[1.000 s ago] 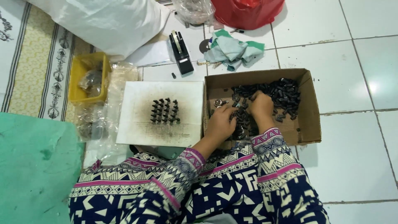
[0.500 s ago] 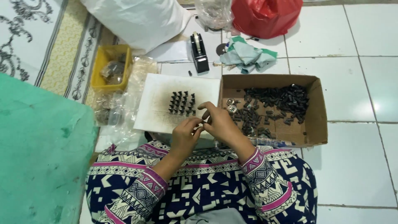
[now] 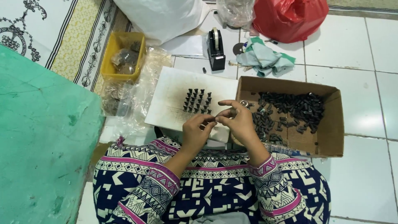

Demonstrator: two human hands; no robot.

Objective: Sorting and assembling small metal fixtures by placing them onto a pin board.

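My left hand [image 3: 195,132] and my right hand [image 3: 237,120] meet fingertip to fingertip over the near edge of a white board [image 3: 174,103]. Together they pinch a small dark part [image 3: 214,119] between them. Several small black parts [image 3: 197,101] stand upright in rows on the board just beyond my hands. To the right lies an open cardboard box [image 3: 331,124] holding a heap of loose black parts [image 3: 290,110]. My patterned sleeves and lap fill the bottom of the view.
A black tape dispenser [image 3: 215,49], a crumpled green-and-grey cloth [image 3: 265,58] and a red plastic bag [image 3: 290,16] lie beyond the box. A yellow tray [image 3: 108,58] and clear plastic bags [image 3: 124,99] sit left of the board. A green surface [image 3: 41,145] stands at left.
Both hands left the cardboard box, moved left and came together over the board's near edge with a small part pinched between the fingers. The camera view shifted right.
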